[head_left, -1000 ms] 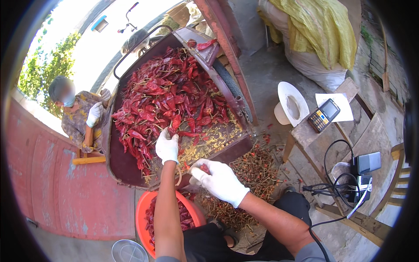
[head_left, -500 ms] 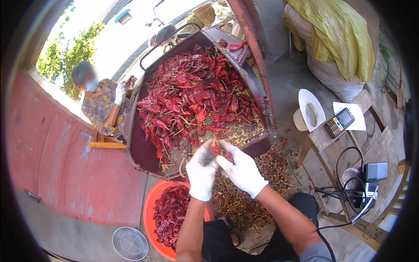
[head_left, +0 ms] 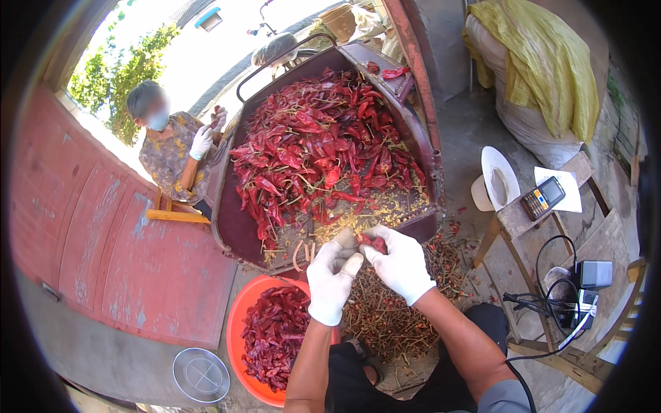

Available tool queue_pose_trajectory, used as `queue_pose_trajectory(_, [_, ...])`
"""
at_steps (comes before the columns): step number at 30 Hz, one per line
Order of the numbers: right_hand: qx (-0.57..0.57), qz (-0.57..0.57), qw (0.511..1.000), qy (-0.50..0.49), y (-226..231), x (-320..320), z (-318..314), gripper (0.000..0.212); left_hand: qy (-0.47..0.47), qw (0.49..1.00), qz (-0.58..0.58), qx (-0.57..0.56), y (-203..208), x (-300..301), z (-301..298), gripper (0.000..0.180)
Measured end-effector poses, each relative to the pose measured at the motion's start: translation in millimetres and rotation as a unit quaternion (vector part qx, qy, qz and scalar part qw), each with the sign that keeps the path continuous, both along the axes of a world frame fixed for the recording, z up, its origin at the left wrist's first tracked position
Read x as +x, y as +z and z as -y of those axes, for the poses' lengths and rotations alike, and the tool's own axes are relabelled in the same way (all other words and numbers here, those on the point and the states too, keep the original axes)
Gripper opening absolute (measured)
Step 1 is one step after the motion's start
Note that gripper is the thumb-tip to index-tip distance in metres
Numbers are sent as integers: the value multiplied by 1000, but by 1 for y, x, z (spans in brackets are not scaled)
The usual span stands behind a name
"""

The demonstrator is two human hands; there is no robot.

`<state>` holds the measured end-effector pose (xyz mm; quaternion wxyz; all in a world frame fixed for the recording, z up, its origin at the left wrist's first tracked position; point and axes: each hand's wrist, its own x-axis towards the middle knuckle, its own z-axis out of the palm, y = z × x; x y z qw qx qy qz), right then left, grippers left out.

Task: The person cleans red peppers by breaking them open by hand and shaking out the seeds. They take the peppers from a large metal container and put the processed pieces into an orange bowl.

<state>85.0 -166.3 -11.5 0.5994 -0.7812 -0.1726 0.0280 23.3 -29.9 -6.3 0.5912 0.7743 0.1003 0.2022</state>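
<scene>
My right hand and left hand both pinch one chilli at the tray's near edge — above the stems (heaped below). A slip could drop it there, missing the orange basin.

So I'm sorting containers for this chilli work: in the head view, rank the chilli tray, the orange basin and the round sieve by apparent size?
1. Chilli tray, clearly largest.
2. Orange basin, partly hidden by the left hand.
3. Round sieve, smallest, though fisheye bending near the rim may shrink it.
</scene>
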Motion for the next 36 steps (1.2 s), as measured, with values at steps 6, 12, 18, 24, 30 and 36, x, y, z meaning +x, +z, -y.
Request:
queue_pose_trajectory(6, [-125, 205, 970, -27, -1, -11, -1, 29, 68, 986, -14, 154, -3, 1, 0, 27])
queue_pose_trajectory(12, [-150, 227, 962, -2, -9, -11, -3, 35, 86, 965, 42, 245, -3, 0, -1, 20])
queue_pose_trajectory(18, [-60, 171, 983, 34, -16, -9, -9, 23, 74, 996, -15, -37, 2, -3, 4, 21])
queue_pose_trajectory(24, [103, -5, 994, 48, -30, -9, -21, 31, 13, 931, 80, -356, -6, 7, -15, 25])
queue_pose_trajectory(30, [95, -47, 993, 56, -19, -3, -14, 38, 96, 990, -60, -78, 2, 7, -30, 20])
queue_pose_trajectory(36, [139, -144, 976, 88, -11, 12, 3, 39, 163, 956, -62, 235, -56, 34, -109, 23])
